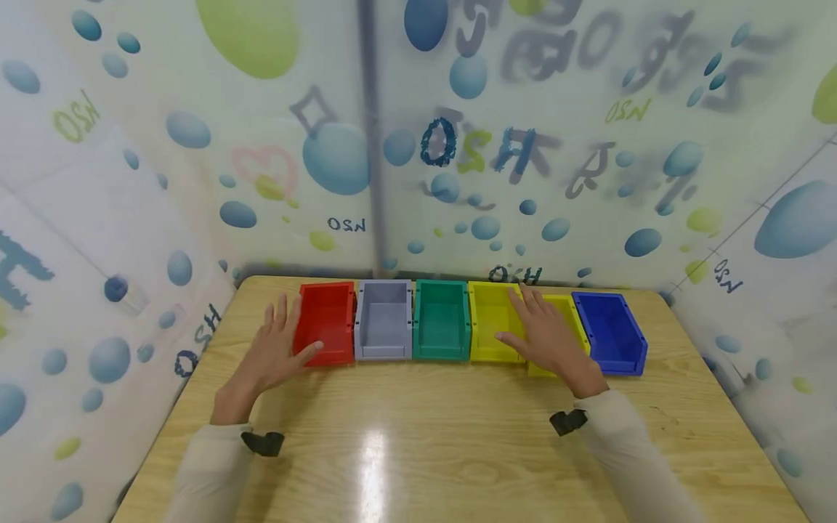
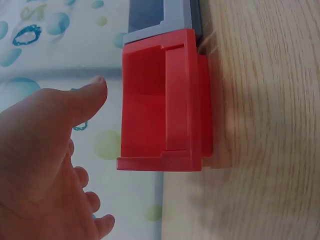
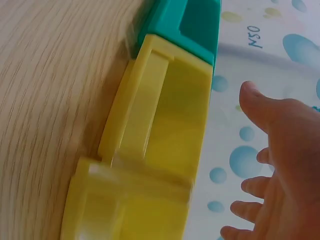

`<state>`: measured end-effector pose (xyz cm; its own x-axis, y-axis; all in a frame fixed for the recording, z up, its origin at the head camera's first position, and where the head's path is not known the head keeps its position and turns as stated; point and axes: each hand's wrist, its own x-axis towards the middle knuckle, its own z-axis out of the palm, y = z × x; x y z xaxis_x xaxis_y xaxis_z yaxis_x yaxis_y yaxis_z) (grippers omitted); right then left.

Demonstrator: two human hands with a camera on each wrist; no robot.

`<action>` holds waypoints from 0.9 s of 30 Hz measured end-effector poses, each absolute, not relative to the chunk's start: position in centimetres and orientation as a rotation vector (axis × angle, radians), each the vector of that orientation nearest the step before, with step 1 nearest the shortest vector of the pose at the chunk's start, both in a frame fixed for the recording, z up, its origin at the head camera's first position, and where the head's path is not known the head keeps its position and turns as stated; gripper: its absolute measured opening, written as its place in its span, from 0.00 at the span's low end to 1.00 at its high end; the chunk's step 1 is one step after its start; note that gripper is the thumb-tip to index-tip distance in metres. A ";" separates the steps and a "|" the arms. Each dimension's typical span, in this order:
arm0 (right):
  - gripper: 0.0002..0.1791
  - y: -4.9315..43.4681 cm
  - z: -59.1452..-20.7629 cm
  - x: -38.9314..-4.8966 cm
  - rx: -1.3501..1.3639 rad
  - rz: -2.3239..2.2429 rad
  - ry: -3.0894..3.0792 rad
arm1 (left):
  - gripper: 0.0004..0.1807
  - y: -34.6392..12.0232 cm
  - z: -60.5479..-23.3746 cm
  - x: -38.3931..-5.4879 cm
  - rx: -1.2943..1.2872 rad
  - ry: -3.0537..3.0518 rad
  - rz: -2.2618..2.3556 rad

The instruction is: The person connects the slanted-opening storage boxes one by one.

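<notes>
A row of plastic bins runs along the back of the table. My left hand (image 1: 271, 352), fingers spread, is at the left side of the red bin (image 1: 327, 327); the left wrist view shows no grip on it. Beside that bin stand a grey bin (image 1: 383, 341) and a green bin (image 1: 442, 341). My right hand (image 1: 552, 340) hovers with spread fingers over two yellow bins, the left one (image 1: 487, 319) and the right one (image 1: 570, 311), partly covering both. A blue bin (image 1: 611, 330) ends the row on the right, turned at an angle.
The wooden table (image 1: 418, 450) stretches in front of the bins. Behind it rises a wall (image 1: 301, 247) printed with blue and green drops and letters. Side walls stand left and right. The right yellow bin sticks out slightly toward the front.
</notes>
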<state>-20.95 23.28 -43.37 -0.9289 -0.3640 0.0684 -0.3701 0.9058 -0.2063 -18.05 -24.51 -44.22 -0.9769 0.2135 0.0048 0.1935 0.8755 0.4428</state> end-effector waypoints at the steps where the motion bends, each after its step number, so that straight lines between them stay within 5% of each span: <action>1: 0.48 23.0 -43.4 -21.0 0.586 0.342 -3.045 | 0.53 -24.5 -44.4 -18.2 0.322 2.991 0.715; 14: 0.36 18.7 -43.7 -22.2 0.614 0.890 -3.020 | 0.49 -23.9 -45.4 -21.0 0.004 2.734 1.153; 27: 0.25 10.5 -44.2 -24.0 0.643 1.247 -2.862 | 0.45 -23.2 -46.7 -22.9 -0.261 2.733 1.081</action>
<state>-24.01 10.47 -44.15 -0.9176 -0.3799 0.1166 -0.3441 0.6128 -0.7113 -22.89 -23.19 -46.70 -0.9664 -0.0931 -0.2397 -0.2319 0.7184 0.6558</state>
